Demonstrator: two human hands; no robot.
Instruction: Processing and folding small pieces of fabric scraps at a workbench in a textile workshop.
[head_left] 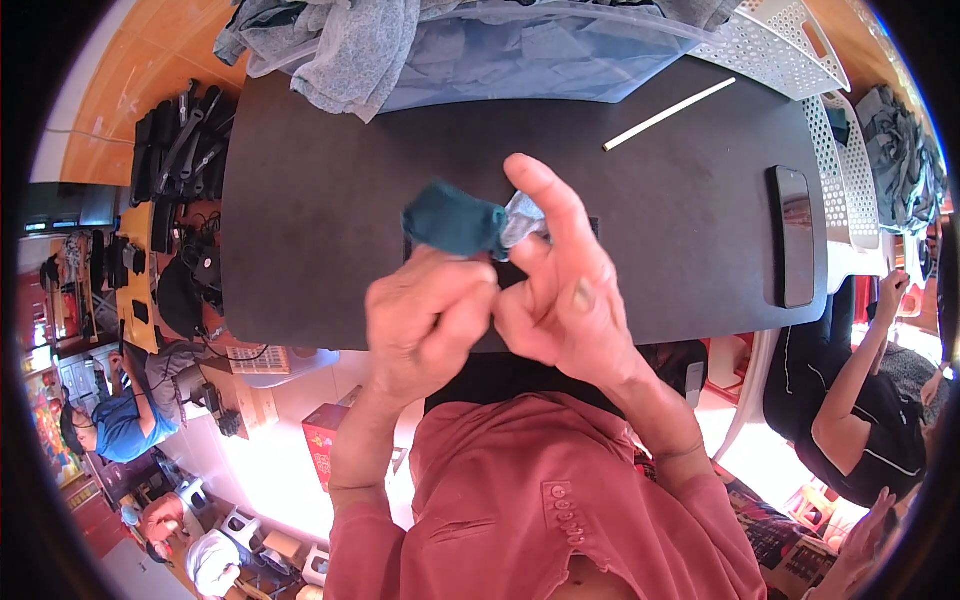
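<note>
Above the middle of the dark table (330, 200), my two hands meet over a small piece of cloth. My left hand (432, 320) is closed in a fist, pinching the lower edge of a dark teal cloth piece (450, 220). A light grey cloth piece (523, 217) joins or touches its right end; I cannot tell whether they are sewn together. My right hand (570, 290) has the index finger stretched up past the grey cloth, while its thumb and other fingers curl at the cloth's lower edge. Part of a dark flat thing shows behind the hands, mostly hidden.
A clear plastic bin (530, 70) heaped with grey cloth stands at the far edge. A pale stick (670, 114) lies right of centre, a phone (795, 235) near the right edge. White perforated baskets (775, 50) stand at far right. Other people (870, 400) sit at both sides.
</note>
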